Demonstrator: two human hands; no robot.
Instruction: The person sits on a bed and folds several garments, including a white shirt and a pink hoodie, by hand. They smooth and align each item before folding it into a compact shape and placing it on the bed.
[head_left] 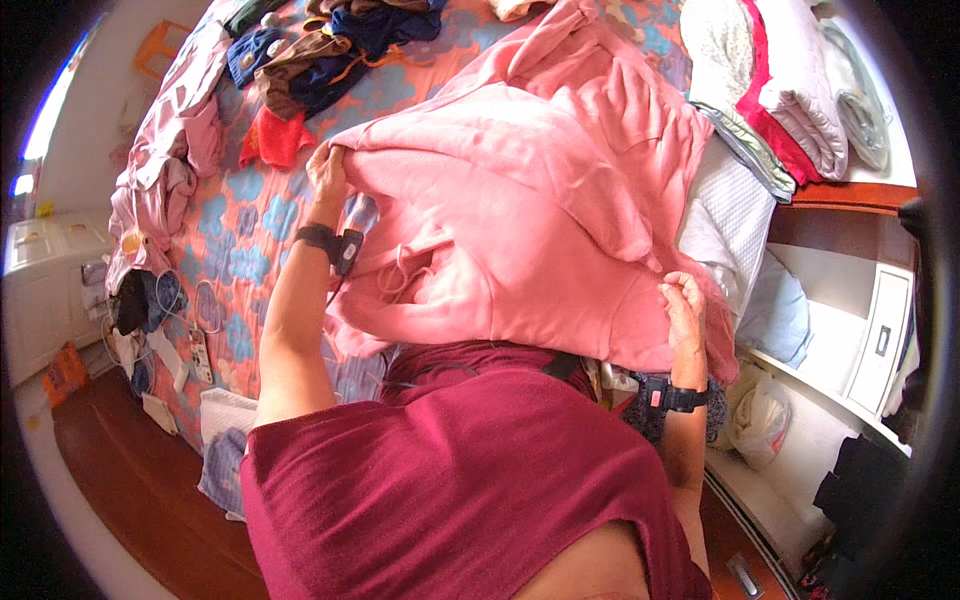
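A pink hooded sweatshirt [520, 220] is spread wide across the bed in front of me, its drawstring [402, 272] showing near the hood opening at the lower left. My left hand [326, 172] pinches its left edge, the cloth pulled taut from the fingers. At the lower right, my right hand [684, 308] has its fingers curled against the sweatshirt's other side, gripping the fabric there. The far part of the garment lies in loose folds. Each of my wrists wears a black strap with a small device.
A flower-patterned sheet [250, 262] covers the bed. Dark clothes [345, 50] and a red piece [275, 138] lie at the far left, near a pale pink garment [165, 185]. Folded quilts [800, 90] sit on a shelf at the right, above an open cabinet [825, 320].
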